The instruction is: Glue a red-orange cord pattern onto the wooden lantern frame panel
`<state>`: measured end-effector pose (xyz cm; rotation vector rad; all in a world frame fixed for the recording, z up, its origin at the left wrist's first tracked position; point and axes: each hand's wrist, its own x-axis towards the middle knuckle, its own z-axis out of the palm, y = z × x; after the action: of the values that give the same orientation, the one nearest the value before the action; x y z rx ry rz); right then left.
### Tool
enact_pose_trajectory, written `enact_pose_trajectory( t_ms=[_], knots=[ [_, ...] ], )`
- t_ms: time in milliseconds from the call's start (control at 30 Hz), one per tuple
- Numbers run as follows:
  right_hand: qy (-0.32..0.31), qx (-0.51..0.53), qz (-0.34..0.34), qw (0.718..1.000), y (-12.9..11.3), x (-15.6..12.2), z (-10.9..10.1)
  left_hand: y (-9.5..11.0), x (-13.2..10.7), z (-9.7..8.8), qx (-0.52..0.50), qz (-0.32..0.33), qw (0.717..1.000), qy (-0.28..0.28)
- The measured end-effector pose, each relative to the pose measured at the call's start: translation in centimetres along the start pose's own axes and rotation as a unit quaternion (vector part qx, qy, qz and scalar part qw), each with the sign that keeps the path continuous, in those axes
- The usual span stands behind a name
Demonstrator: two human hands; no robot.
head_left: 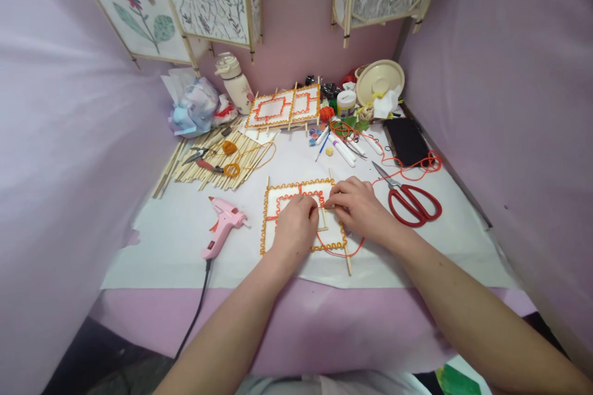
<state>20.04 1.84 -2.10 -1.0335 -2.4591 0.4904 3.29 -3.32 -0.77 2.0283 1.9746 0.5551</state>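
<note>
A square panel (287,192) of white paper on thin wooden sticks lies on the white sheet, edged with yellow-orange zigzag cord and an inner red cord outline. My left hand (295,227) rests curled on the panel's middle, fingers pressed down on the red cord. My right hand (356,203) sits at the panel's right side, fingertips pinched on the red cord (343,253) near the inner outline's corner. The cord loops below the panel and trails off to the right.
A pink glue gun (222,226) lies left of the panel, red scissors (410,200) to its right. A pile of wooden sticks (213,163) with pliers, finished panels (282,108), markers, a black phone (407,141), a bottle and a bowl crowd the back. Painted screens hang above.
</note>
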Motion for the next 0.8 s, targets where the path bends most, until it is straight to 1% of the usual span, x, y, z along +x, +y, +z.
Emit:
enact_pose_trajectory(
  t_ms=[333, 600, 800],
  knots=[
    [-0.006, 0.002, 0.003, 1.0, 0.02, -0.04, 0.08, 0.12, 0.06, -0.05, 0.018, -0.015, 1.0, -0.006],
    [0.0, 0.01, 0.001, 1.0, 0.0, -0.01, 0.17, 0.01, 0.13, 0.17, 0.021, -0.014, 1.0, -0.003],
    [0.046, 0.022, 0.017, 0.999, 0.26, -0.07, -0.35, -0.06, 0.14, 0.21, 0.011, -0.014, 1.0, 0.005]
  ],
)
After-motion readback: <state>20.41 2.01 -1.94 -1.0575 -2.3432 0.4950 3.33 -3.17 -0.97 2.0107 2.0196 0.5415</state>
